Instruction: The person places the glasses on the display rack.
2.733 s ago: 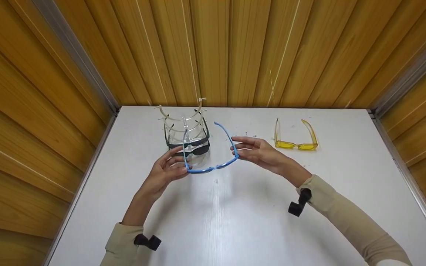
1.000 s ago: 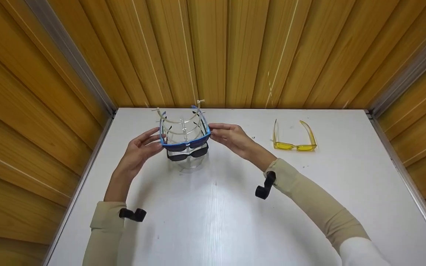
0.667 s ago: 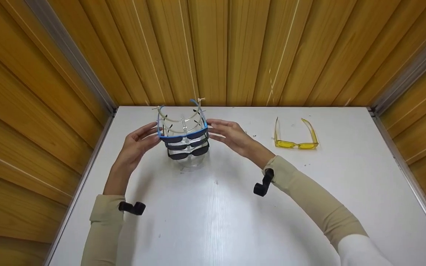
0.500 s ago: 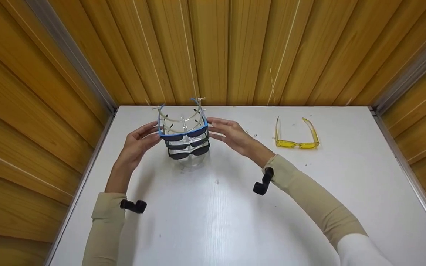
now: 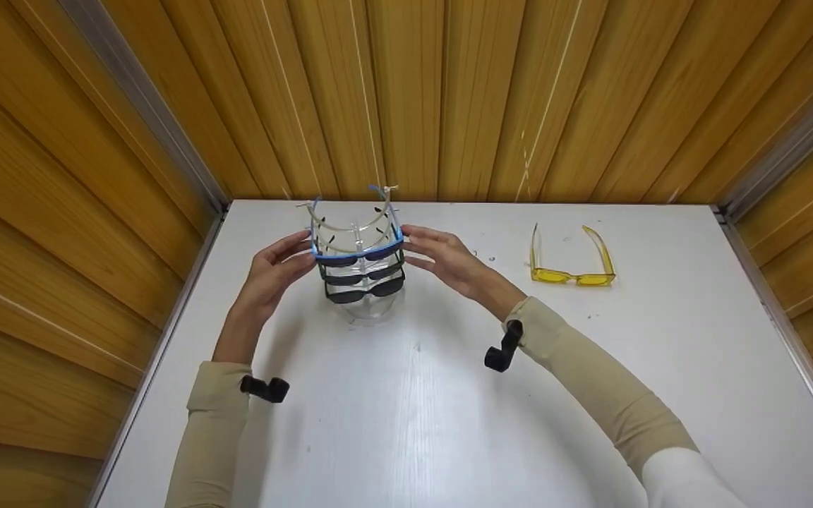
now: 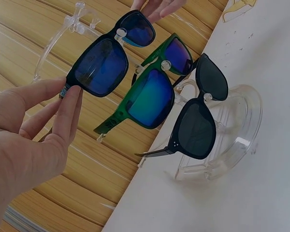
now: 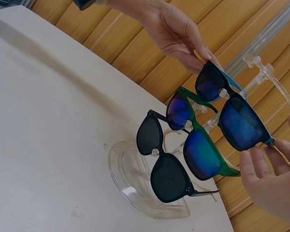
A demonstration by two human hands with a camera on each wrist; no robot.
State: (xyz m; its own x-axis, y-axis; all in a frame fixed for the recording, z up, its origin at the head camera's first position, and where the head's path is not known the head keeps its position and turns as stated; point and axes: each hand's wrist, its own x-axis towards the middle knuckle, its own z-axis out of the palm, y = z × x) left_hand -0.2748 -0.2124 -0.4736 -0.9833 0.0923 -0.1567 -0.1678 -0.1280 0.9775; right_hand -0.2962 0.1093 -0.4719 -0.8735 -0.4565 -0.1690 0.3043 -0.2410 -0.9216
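Observation:
Blue-framed sunglasses (image 6: 100, 67), with dark blue lenses, sit at an upper level of a clear tiered display stand (image 6: 253, 116), temples pointing back. My left hand (image 5: 270, 271) pinches their left front corner at the hinge between thumb and fingers. At the opposite hinge, my right hand (image 5: 449, 259) holds the other corner with its fingertips. Green-framed sunglasses (image 6: 150, 99) with mirrored lenses hang directly below. Black sunglasses (image 6: 197, 129) occupy the level under those, just above the stand's curved base. A bare curved arm of the stand (image 7: 279, 91) rises above the blue pair.
Yellow glasses (image 5: 595, 280) with unfolded temples lie on the white table (image 5: 406, 423) to the right of the stand. Wood-patterned panels (image 5: 406, 99) wall in the table's back and sides. A few tiny specks dot the tabletop.
Both hands have carried the blue sunglasses from in front of the stand left and back onto it, above the green pair. Over the last half second they barely move.

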